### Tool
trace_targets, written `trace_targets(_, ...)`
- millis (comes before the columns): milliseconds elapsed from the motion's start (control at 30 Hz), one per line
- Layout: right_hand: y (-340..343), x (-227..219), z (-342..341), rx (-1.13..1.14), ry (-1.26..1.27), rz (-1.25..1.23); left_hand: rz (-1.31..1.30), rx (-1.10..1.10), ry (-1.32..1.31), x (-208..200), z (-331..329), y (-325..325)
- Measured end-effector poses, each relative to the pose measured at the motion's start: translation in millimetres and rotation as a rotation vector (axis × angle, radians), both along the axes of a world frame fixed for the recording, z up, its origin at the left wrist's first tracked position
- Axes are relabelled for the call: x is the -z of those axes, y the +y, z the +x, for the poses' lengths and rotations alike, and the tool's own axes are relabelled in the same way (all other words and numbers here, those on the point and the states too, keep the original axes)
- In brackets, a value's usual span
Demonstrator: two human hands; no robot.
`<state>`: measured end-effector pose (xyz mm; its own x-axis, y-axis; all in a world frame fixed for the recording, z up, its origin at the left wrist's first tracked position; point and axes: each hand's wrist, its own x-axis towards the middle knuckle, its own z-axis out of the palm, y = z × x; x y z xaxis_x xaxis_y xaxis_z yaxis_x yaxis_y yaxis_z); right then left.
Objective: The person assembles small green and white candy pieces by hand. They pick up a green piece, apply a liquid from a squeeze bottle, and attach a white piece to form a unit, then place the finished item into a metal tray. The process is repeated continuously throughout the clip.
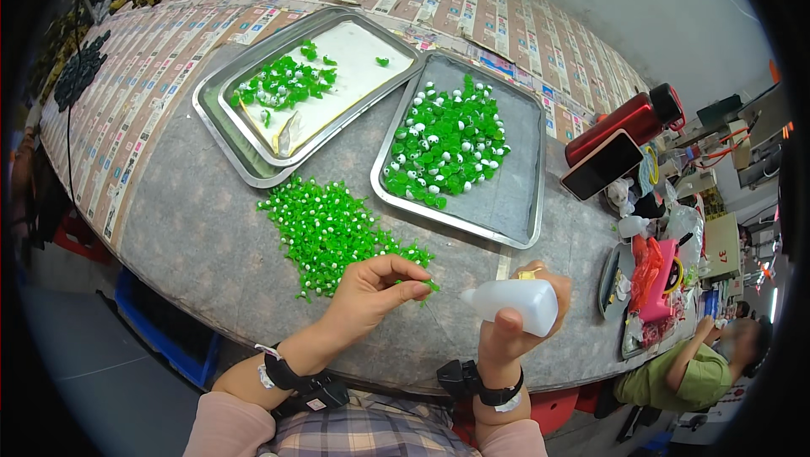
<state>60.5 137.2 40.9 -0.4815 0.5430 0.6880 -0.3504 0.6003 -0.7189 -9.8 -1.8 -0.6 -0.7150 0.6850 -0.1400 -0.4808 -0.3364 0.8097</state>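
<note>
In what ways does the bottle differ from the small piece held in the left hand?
The bottle is whitish; the piece is green. The bottle is much larger than the piece. The right hand grips the bottle, while the left hand pinches the piece. Both are held over the grey table.

Even, fairly bright light is covering the grey worktop [198,233], while highlights are gleaming on the right-hand metal tray [516,183] and red flask [620,118]. Nearby detail is appearing fairly crisp. Fisheye distortion is bending straight edges, and black vignetting is swallowing the corners.
</note>
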Motion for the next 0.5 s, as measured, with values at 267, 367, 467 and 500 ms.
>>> trace_targets(267,42.3,-13.2,13.6,0.133,-0.072,-0.275,0.006,-0.011,-0.045,-0.3,-1.9,-1.2)
trace_targets(367,72.2,-0.3,28.4,0.06,-0.306,-0.339,0.003,-0.039,-0.085,-0.5,-2.5,-1.5)
trace_targets(467,92.1,16.7,40.3,0.014,-0.42,-0.406,0.026,-0.039,-0.1,-0.6,-2.8,-1.4)
trace_targets(500,99.3,24.7,45.7,0.018,-0.453,-0.403,0.025,-0.037,-0.101,-0.5,-2.8,-1.4)
